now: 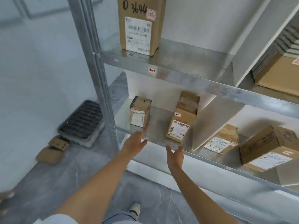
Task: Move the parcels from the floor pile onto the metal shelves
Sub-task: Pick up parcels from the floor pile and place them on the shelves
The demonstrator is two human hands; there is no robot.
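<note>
My left hand (pixel 134 143) and my right hand (pixel 175 155) are both empty, fingers spread, just in front of the lower metal shelf (pixel 155 135). A narrow brown parcel (pixel 182 122) with a white label stands on that shelf directly above my right hand, a small gap apart. A small taped cube parcel (pixel 140 112) stands to its left, above my left hand. On the upper shelf (pixel 178 68) stands a tall box (pixel 140 25) marked 3644. Further right on the lower shelf lie a labelled parcel (pixel 222 140) and a large box (pixel 268 151).
A steel upright (pixel 97 67) frames the shelf's left side. White divider boards (pixel 215 120) lean between shelf sections. On the grey floor to the left lie a dark grated tray (pixel 82 122) and a small brown parcel (pixel 51 151). My shoe (pixel 135 210) is below.
</note>
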